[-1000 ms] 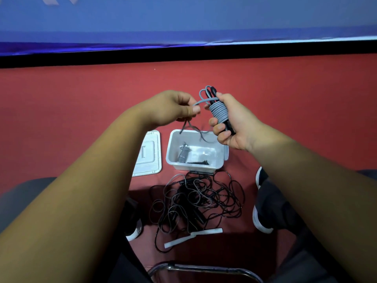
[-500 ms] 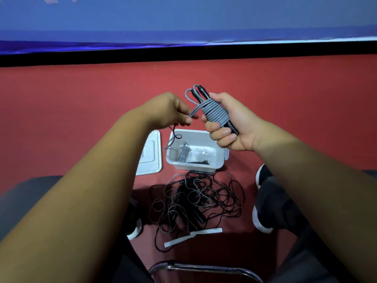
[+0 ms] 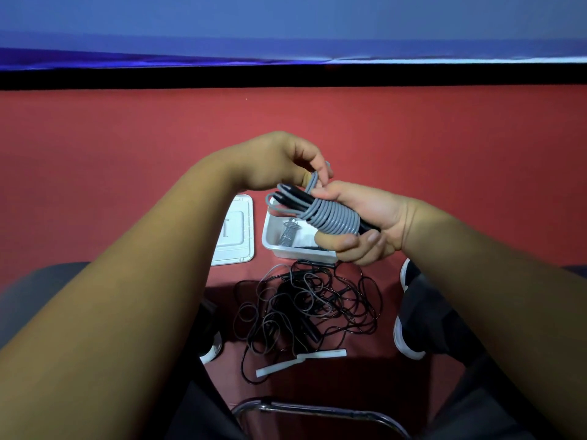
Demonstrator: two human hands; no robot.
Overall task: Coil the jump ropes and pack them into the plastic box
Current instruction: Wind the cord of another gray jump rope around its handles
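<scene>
My right hand (image 3: 365, 223) grips a grey jump rope (image 3: 327, 215) wound tightly round its two black handles, held above the box. My left hand (image 3: 279, 160) pinches the rope's free end just above the coil. Below them on the red floor stands the white plastic box (image 3: 276, 246), with one coiled grey rope (image 3: 287, 235) and a dark piece inside. In front of the box lies a tangled heap of black and grey ropes (image 3: 305, 309).
The box's white lid (image 3: 235, 230) lies flat to the left of the box. Two white strips (image 3: 298, 362) lie at the heap's near edge. My shoes (image 3: 405, 341) flank the heap. A chrome chair bar (image 3: 317, 411) crosses the bottom.
Both hands have dropped lower, over the box. The handle bundle has tipped from upright to nearly level, and my left hand has come in close with the rope's end; the loose tail has gone.
</scene>
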